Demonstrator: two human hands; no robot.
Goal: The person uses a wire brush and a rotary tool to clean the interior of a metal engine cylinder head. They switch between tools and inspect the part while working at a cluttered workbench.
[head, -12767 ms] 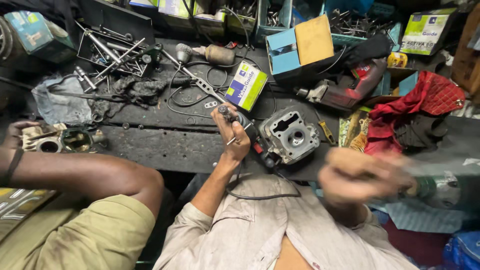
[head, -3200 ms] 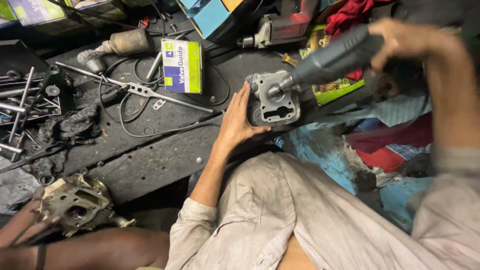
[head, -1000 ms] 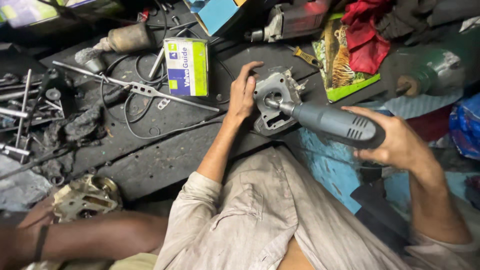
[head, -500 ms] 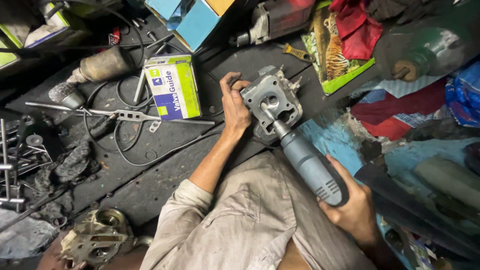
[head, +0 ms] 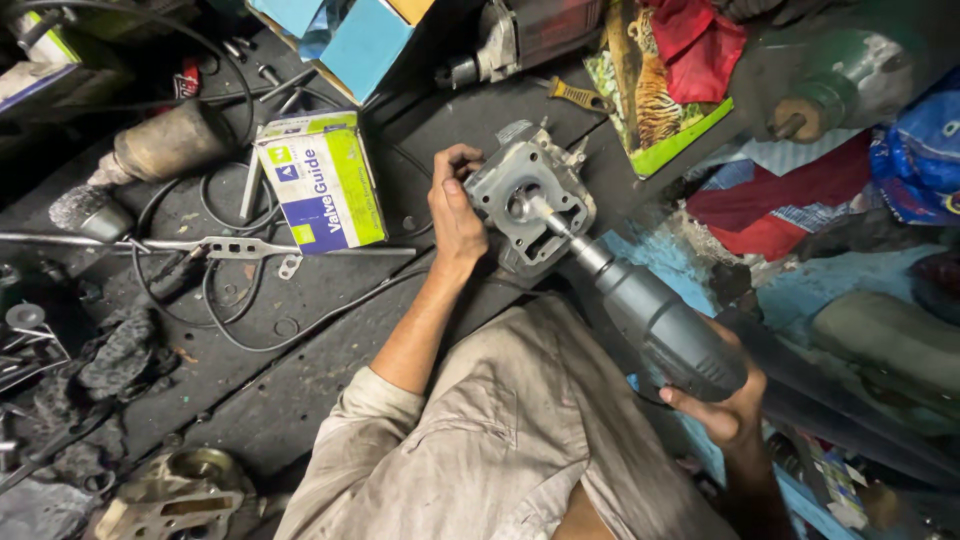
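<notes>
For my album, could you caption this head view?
Left hand steadies a grey engine cylinder while right hand drives a power tool into it.

Grimy beige shirt (sleeves rolled up)

A cluttered engine-repair workshop

A grimy dark workbench [head: 300,330] is strewn with cables and metal parts; an engine casing [head: 170,495] is seen at 7 o'clock, a power tool [head: 520,35] at 12, parts cartons [head: 322,180] at 10, rags [head: 700,45] at 1

A grey metal engine cylinder block [head: 530,205] lies tilted on the dark table, bore facing up. A grey power tool [head: 655,325] slants from the near right, its tip inside the bore.
</notes>
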